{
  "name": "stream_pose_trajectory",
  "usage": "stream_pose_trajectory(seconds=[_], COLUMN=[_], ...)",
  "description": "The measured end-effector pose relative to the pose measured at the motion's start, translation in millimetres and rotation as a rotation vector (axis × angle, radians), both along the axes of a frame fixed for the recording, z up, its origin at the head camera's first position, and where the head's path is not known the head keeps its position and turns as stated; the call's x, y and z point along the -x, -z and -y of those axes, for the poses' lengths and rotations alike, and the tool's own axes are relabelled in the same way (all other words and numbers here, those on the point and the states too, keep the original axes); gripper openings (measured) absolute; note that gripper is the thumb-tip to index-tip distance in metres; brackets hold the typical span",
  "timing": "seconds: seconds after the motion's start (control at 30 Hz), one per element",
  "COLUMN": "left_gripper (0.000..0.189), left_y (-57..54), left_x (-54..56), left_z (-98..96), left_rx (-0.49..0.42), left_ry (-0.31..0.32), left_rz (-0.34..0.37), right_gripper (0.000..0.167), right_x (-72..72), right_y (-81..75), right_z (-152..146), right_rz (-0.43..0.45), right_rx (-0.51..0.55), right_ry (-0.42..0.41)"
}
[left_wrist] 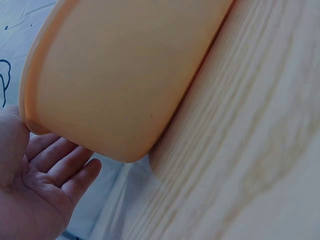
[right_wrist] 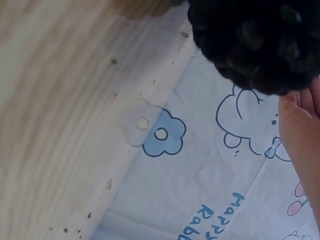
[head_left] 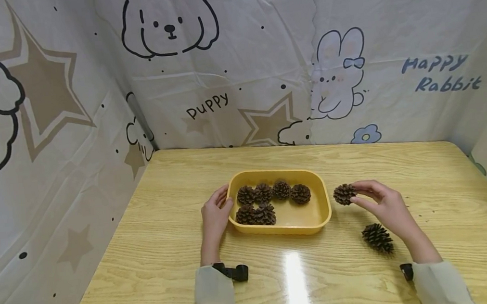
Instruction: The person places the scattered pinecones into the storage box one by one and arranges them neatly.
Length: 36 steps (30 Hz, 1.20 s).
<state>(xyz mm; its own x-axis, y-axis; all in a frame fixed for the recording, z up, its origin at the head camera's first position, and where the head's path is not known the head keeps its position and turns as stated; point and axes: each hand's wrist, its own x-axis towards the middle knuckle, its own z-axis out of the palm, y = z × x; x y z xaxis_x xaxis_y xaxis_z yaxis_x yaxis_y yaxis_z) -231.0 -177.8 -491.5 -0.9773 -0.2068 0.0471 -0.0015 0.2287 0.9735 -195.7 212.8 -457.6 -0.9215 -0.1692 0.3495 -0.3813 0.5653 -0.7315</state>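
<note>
A yellow plastic bin [head_left: 300, 226] stands on the table with several brown pine cones [head_left: 301, 194] in its back row and left part. My left hand [head_left: 216, 214] holds the bin's left end, thumb at the rim; in the left wrist view the fingers [left_wrist: 75, 170] lie along the outside of the wall [left_wrist: 120, 90]. Just beyond the right end, my right hand [head_left: 383, 205] pinches a pine cone [head_left: 344, 194] between thumb and fingers. The same cone [right_wrist: 255, 45] looks dark and close in the right wrist view.
Another pine cone [head_left: 378, 238] lies on the wooden table [head_left: 163, 275], near my right forearm. Small dark crumbs dot the table at the right. A printed cloth [head_left: 228, 76] hangs behind the table and along both sides.
</note>
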Motion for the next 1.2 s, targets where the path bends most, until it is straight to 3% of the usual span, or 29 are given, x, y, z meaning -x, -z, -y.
stream_pose_trajectory(seconds=[0.6, 1.2], left_gripper=[0.042, 0.041], left_y=[-0.5, -0.2], left_x=[-1.2, -0.3], left_z=[-0.2, -0.4], left_rx=[0.000, -0.008], left_ry=[0.001, 0.001], left_rz=[0.002, -0.008], right_gripper=[0.035, 0.033], right_x=[5.2, 10.6], right_y=[3.3, 3.0], right_z=[19, 52], right_rz=[-0.024, -0.019], right_rx=[0.118, 0.123], right_ry=[-0.085, -0.183])
